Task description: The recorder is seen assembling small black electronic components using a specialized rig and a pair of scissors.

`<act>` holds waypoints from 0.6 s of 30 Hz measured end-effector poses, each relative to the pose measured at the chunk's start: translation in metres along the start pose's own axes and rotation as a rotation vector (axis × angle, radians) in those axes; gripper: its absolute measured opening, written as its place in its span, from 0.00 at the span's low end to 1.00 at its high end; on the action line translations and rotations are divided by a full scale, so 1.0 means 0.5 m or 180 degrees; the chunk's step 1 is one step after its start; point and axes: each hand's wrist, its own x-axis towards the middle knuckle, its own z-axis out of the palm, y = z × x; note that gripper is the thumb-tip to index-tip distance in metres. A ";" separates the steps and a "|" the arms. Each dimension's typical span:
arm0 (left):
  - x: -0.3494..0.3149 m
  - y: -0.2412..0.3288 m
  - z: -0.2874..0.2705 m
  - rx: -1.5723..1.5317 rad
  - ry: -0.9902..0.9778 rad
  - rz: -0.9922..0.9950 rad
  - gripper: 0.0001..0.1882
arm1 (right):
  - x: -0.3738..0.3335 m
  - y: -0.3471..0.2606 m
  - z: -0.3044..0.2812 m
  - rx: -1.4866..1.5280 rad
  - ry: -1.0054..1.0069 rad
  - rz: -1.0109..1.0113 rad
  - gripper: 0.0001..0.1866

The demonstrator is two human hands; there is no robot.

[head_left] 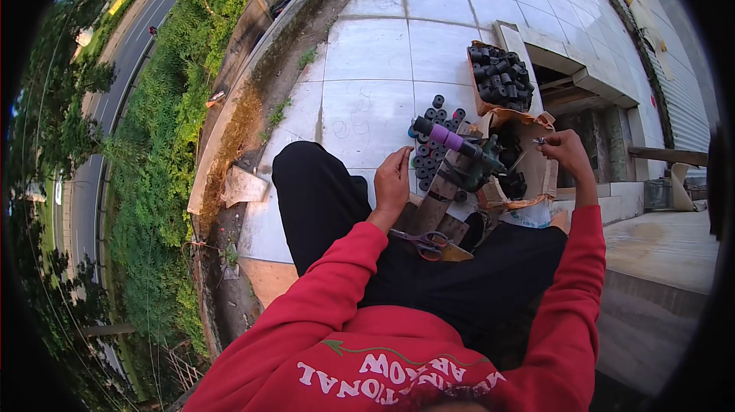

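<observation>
My left hand (393, 179) is raised over my lap with its fingers pressed together; what they hold, if anything, is hidden. At the right, my right hand (568, 153) pinches a small shiny piece (540, 141), too small to name. Between my hands, a purple cylinder (444, 136) with black ends points away to the left from a green metal tool (488, 167), which looks like a clamp. Under it is a wooden block (433, 201). Scissors (430, 243) with dark handles lie at my lap, near the block.
Several black rollers (436, 117) stand on the tiles beyond the block. A cardboard box (480, 98) full of black cylinders stands behind; a torn open carton (545, 174) sits below my right hand. Along the left runs a low wall (222, 140), with bushes and a road beyond.
</observation>
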 end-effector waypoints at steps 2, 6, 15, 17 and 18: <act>0.001 -0.001 0.000 0.0003 0.0046 0.0064 0.13 | -0.054 -0.047 -0.021 0.0253 -0.0320 0.0025 0.10; 0.001 -0.006 0.001 -0.0019 0.0099 0.0102 0.13 | -0.151 -0.102 -0.025 0.0471 -0.1156 0.0235 0.11; -0.004 -0.005 0.013 -0.0064 0.0053 0.0211 0.12 | -0.199 -0.030 0.225 0.0336 -0.3061 0.0419 0.15; -0.004 -0.003 0.014 -0.0063 0.0026 0.0178 0.12 | -0.161 0.018 0.292 0.0163 -0.3218 0.0496 0.15; -0.005 -0.003 0.014 -0.0057 0.0004 0.0139 0.12 | -0.142 0.036 0.318 -0.0014 -0.3383 0.0569 0.15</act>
